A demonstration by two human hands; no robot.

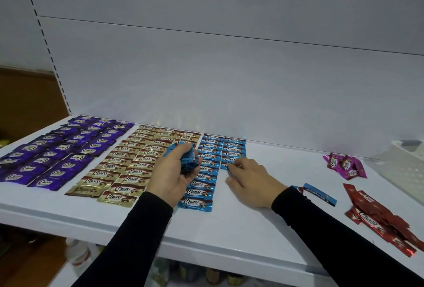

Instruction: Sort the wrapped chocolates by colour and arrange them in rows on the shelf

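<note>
On the white shelf (pixel 263 222) lie rows of purple chocolates (pixel 57 151), gold chocolates (pixel 135 160) and blue chocolates (pixel 206 172). A second, shorter blue row (pixel 234 149) runs beside the first. My left hand (pixel 171 174) grips a bunch of blue chocolates (pixel 187 157) above the gap between the gold and blue rows. My right hand (pixel 250 181) pinches one blue chocolate (pixel 227 167) flat on the shelf at the near end of the short blue row. One loose blue chocolate (pixel 320 194) lies by my right wrist.
A heap of red chocolates (pixel 380 218) lies at the right front of the shelf, with a few pink ones (pixel 345 165) behind it. A white perforated basket (pixel 403 162) stands at the far right. Bottles show on a lower shelf beneath.
</note>
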